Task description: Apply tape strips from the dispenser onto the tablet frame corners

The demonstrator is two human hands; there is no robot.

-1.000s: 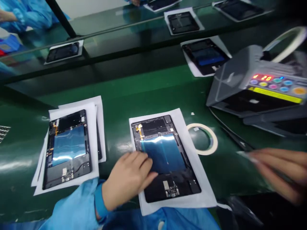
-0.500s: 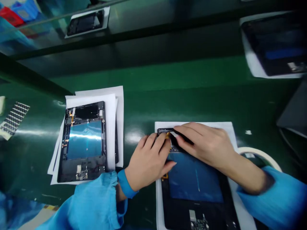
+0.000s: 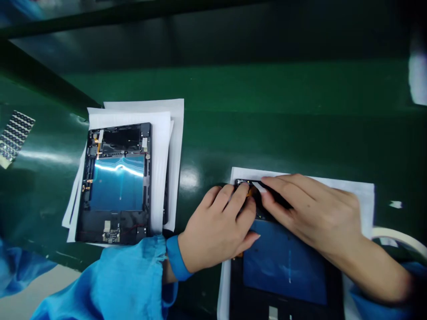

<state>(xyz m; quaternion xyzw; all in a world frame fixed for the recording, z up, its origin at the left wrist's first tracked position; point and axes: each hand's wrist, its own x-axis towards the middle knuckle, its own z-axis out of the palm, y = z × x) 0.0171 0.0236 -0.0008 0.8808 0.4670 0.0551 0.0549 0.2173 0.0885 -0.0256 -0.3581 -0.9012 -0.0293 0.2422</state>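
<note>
A tablet housing without its back (image 3: 283,262), with a blue inner panel, lies on white sheets in front of me. My left hand (image 3: 220,226) is bent over its upper left corner, fingers curled and tips down on the parts there. A bit of orange flex cable (image 3: 249,193) shows at those fingertips. From the other side my right hand (image 3: 313,209) reaches to the tablet's top edge. Its thumb and index finger close around a small white strip (image 3: 259,187). Both hands partly hide the tablet's upper end.
On the left a second open tablet (image 3: 116,182) rests on stacked white sheets (image 3: 162,129), with another dark housing partly under them. A sheet of dark round stickers (image 3: 16,135) lies at far left. A tape roll (image 3: 398,235) is right of my forearm. Behind runs a dark shelf edge (image 3: 133,18).
The camera view has shifted, so the rear shelf's tablets have left view. Both hands stay at the tablet's upper end. The white strip now shows at my right fingertips.
</note>
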